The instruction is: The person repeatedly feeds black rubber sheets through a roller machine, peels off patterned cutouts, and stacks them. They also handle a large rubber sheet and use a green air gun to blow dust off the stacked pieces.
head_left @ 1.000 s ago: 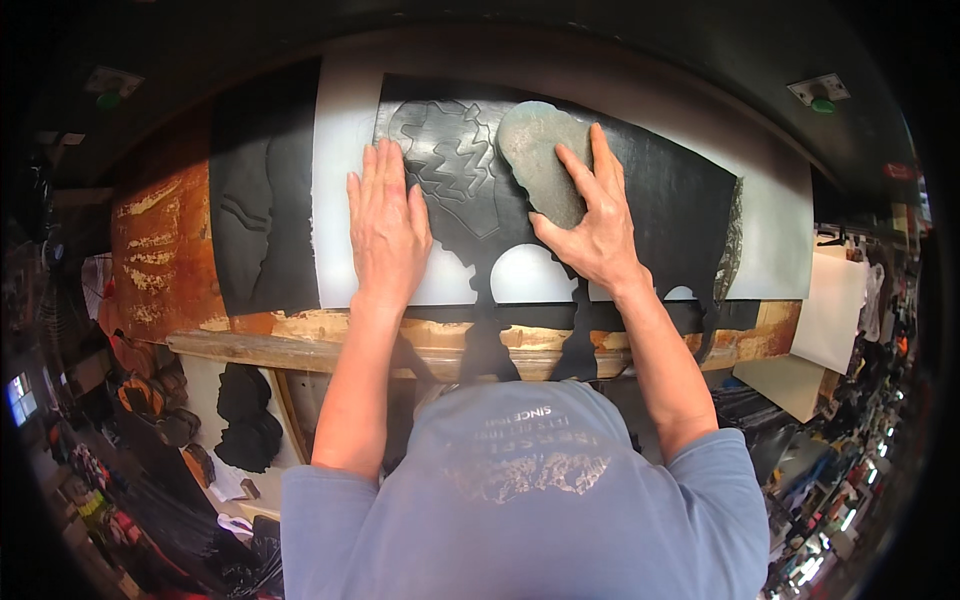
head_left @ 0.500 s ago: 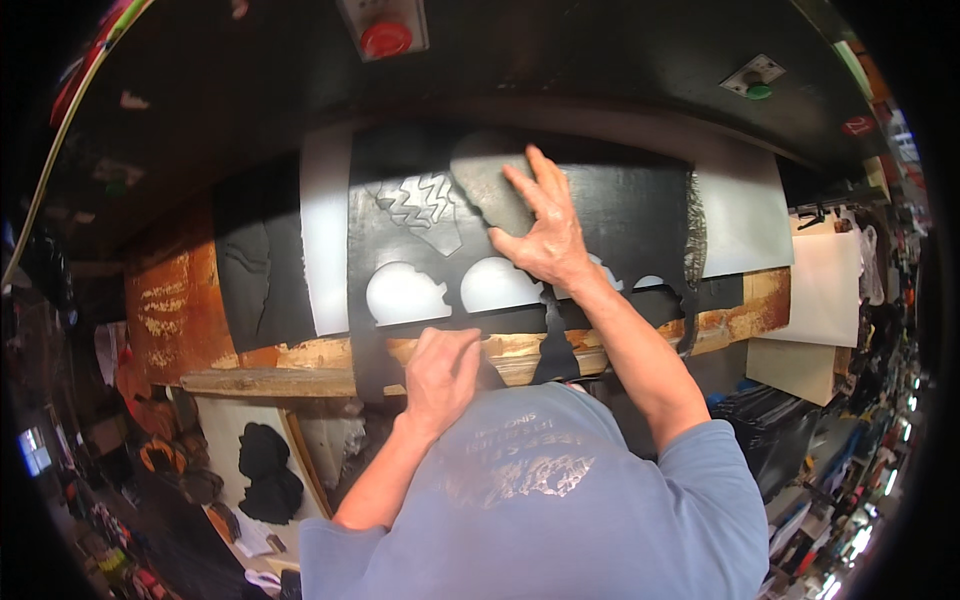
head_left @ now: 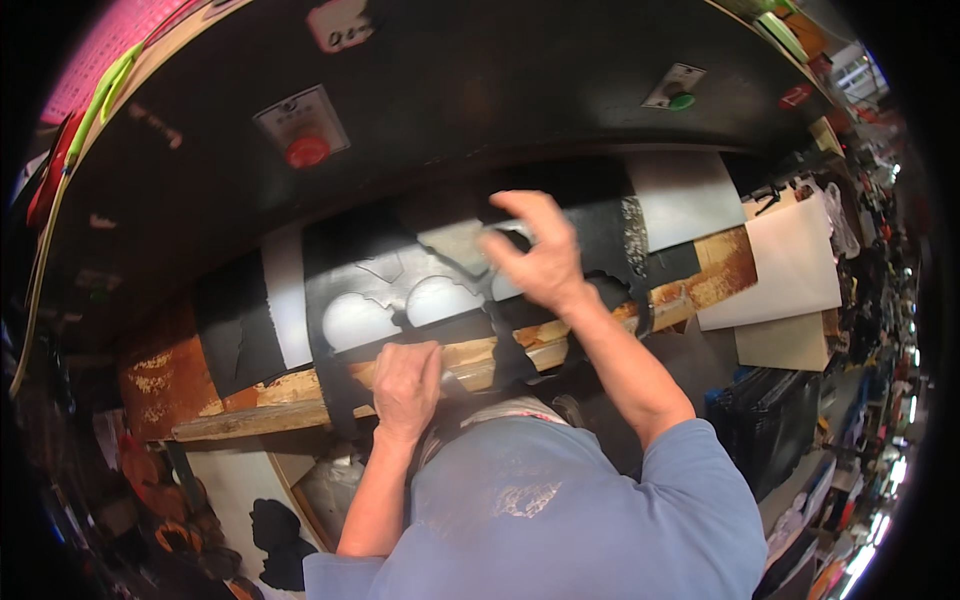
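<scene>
A black cut-out sheet is pinched near its upper edge by the right hand. Its lower strip is gripped by the closed left hand — just at the wooden bench edge.

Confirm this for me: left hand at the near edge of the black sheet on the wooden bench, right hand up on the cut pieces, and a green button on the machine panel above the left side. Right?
Not quite: the button above the left side is red, as the head view shows; the green one sits far to the right. The rest holds: the left hand is at the near edge of the black sheet on the wooden bench, and the right hand is up on the cut pieces.
</scene>
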`<act>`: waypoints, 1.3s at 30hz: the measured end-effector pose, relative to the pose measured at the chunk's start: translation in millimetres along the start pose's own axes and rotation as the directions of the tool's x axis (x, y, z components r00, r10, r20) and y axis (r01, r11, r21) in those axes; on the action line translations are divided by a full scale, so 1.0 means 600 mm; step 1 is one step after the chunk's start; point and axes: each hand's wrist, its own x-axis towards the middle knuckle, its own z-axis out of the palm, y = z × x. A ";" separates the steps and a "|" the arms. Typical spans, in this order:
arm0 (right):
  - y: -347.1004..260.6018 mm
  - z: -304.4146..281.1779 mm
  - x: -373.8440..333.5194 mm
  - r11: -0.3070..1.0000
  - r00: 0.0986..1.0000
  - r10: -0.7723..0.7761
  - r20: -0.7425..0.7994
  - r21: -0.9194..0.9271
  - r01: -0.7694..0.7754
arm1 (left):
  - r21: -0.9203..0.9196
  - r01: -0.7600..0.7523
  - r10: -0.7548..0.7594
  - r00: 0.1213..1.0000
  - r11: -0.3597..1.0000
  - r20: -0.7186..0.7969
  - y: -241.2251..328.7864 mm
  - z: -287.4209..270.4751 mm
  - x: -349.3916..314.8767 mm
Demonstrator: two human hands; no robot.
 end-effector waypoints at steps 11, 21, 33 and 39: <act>0.097 -0.280 0.046 0.967 0.890 0.178 -0.420 -0.092 -0.236 | 0.085 -0.094 0.099 0.994 0.992 -0.048 -0.018 -0.004 0.011; 0.091 -0.143 -0.174 0.949 0.968 0.155 -0.199 -0.243 -0.202 | 0.239 -0.108 0.111 0.994 0.965 -0.001 0.040 0.058 0.003; 0.088 -0.136 -0.150 0.904 0.882 0.421 -0.213 0.025 -0.426 | 0.299 0.014 -0.019 1.000 0.954 0.016 0.033 0.061 0.005; 0.030 -0.035 -0.142 0.957 0.947 0.286 -0.145 0.097 -0.274 | 0.233 0.033 -0.057 0.994 0.972 0.097 0.024 0.033 -0.027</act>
